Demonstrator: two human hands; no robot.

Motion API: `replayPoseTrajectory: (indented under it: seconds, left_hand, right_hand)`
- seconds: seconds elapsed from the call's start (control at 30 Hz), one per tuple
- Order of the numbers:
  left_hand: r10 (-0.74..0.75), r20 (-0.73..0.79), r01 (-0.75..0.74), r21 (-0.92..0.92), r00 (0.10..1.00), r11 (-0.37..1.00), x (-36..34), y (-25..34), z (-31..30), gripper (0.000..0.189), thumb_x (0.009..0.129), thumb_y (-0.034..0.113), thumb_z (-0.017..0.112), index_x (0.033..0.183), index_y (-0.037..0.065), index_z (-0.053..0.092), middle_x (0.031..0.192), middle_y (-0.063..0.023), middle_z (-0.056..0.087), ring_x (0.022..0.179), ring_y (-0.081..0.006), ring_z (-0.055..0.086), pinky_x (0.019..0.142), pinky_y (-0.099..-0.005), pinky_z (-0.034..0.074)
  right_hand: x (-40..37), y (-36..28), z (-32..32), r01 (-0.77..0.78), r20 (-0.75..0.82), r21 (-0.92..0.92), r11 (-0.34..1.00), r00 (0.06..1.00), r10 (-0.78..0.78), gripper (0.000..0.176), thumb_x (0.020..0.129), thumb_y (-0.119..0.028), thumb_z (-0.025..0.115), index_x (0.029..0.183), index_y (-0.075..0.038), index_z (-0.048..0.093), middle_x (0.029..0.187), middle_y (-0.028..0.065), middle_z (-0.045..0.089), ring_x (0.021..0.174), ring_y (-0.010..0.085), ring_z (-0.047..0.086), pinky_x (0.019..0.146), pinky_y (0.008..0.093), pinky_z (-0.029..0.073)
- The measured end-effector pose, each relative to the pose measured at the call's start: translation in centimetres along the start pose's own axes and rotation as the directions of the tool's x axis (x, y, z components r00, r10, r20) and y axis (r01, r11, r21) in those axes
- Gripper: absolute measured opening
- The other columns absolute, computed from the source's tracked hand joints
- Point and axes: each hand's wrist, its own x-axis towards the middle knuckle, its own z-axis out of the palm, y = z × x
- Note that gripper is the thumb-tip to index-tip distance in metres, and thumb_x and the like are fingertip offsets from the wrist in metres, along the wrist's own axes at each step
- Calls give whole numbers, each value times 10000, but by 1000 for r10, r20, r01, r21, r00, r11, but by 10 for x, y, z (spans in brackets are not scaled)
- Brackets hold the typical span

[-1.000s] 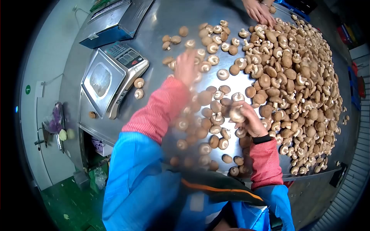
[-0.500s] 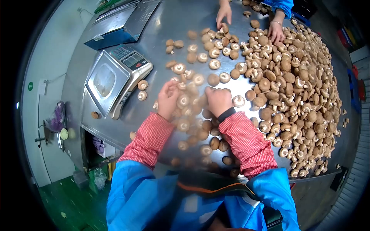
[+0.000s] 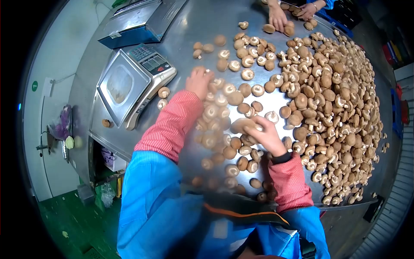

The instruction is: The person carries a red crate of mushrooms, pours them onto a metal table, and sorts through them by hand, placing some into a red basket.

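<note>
Brown shiitake mushrooms with pale stems lie loose on a metal table. My right hand (image 3: 268, 137) is closed on a shiitake mushroom (image 3: 241, 125), its wide brown cap reaching out left of the fingers. Loose mushrooms lie under and around that hand. My left hand (image 3: 199, 83) is farther forward, at the left edge of the loose mushrooms (image 3: 210, 111). Its fingers are curled; a pale bit shows at the fingertips, but what they hold is mostly hidden. A blurred smear over the mushrooms between my arms hides their detail.
A large mushroom heap (image 3: 340, 116) covers the table's right side. A digital scale (image 3: 125, 82) stands left, with two mushrooms (image 3: 163, 97) beside it. Behind it is a metal box (image 3: 133, 26). Across the table, another person's hands (image 3: 278, 18) handle mushrooms. The metal table (image 3: 177, 142) has its edge near me.
My left hand has moved forward. My right hand has moved back and right and now holds a mushroom. The other person's hands have shifted away from me. The view has shifted slightly.
</note>
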Motion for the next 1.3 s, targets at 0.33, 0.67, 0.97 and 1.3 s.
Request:
replayPoseTrajectory:
  seconds: [0.33,0.67,0.97,1.3]
  left_hand:
    - [222,-80,-235,-371,972,898,-10,66,-43,382,736,115,708,1103,68,613,1038,-137,578,988,-342,620,837,-428,526]
    - [296,130,-293,-36,946,955,11,102,-23,493,753,75,700,1224,137,567,1162,-124,545,1048,-344,604,885,-472,478]
    - [217,-131,-252,-434,967,865,-2,110,-31,643,693,0,760,1273,80,496,1242,-143,509,1078,-358,600,891,-437,521]
    - [645,527,590,-794,553,143,-100,302,-68,764,808,2,794,1432,71,359,1306,-135,557,1094,-220,645,904,-350,568]
  right_hand:
    - [-65,24,-18,-247,220,825,509,969,113,551,904,-217,686,1380,-11,498,1176,156,662,1021,233,689,888,344,576]
    - [-90,46,-3,-293,262,780,552,955,137,454,913,-276,666,1242,26,585,1111,153,673,955,251,679,833,352,563]
    - [-91,54,-3,-186,176,836,517,982,69,442,970,-291,609,1298,-4,535,1026,147,669,880,269,677,779,363,561]
    - [-235,89,-106,0,-92,871,492,982,164,444,943,-303,623,1293,-46,528,1088,191,662,868,286,688,717,354,583]
